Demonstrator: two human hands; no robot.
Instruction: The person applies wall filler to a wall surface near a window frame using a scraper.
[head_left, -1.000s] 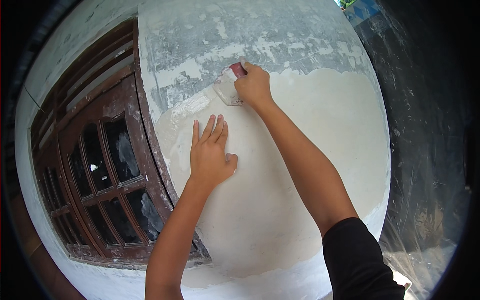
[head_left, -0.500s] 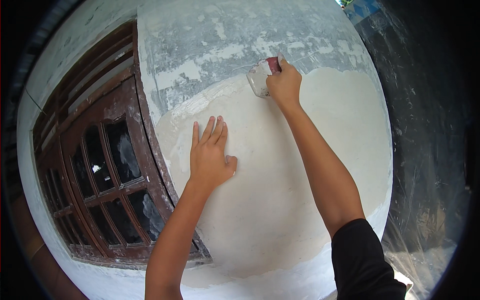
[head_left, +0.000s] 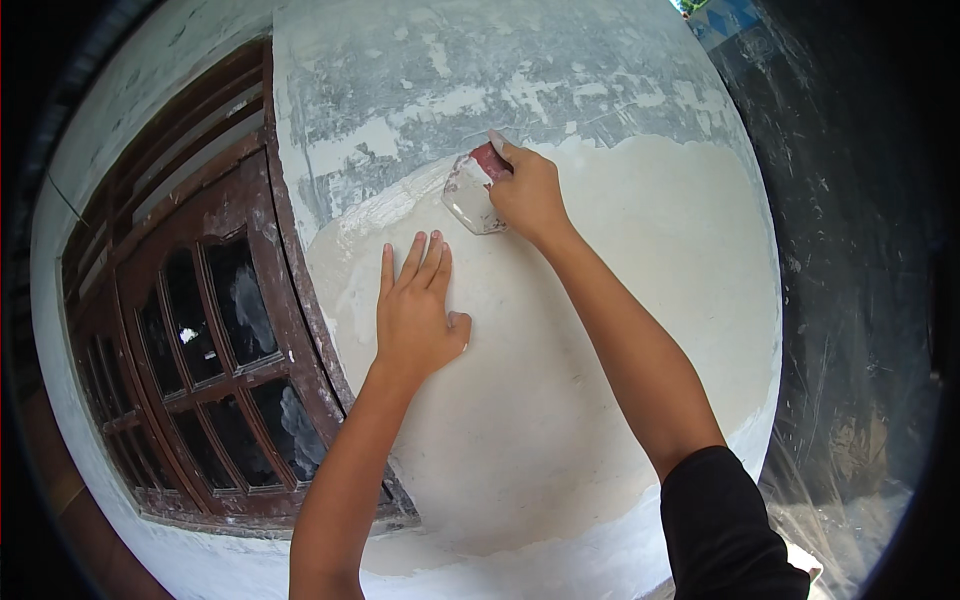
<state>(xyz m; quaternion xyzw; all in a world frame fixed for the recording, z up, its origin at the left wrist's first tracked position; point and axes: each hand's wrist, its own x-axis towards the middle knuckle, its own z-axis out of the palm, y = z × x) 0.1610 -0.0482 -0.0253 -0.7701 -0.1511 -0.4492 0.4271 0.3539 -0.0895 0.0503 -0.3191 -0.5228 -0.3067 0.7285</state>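
Note:
My right hand (head_left: pixel 528 192) grips a putty knife (head_left: pixel 472 195) with a red handle and a wide, whitish-smeared blade. The blade lies against the wall near the upper edge of a smooth cream plaster patch (head_left: pixel 660 260). Lower and to the left, my left hand (head_left: pixel 418 310) rests on the same patch with its fingers stretched upward and its thumb bent, holding nothing. Above the patch, the wall (head_left: pixel 400 60) is grey with scraped whitish streaks. A thicker white ridge (head_left: pixel 395 205) of plaster runs along the patch's upper left edge.
A dark brown wooden window (head_left: pixel 210 330) with several glass panes and slats above stands left of the patch, its frame spotted white. Dark sheeting (head_left: pixel 850 250) hangs beyond the wall's right edge. A blue patterned piece (head_left: pixel 722 20) shows at the top right.
My right hand has moved left and downward along the wall with the putty knife, nearer to my left hand. My left hand has stayed in place.

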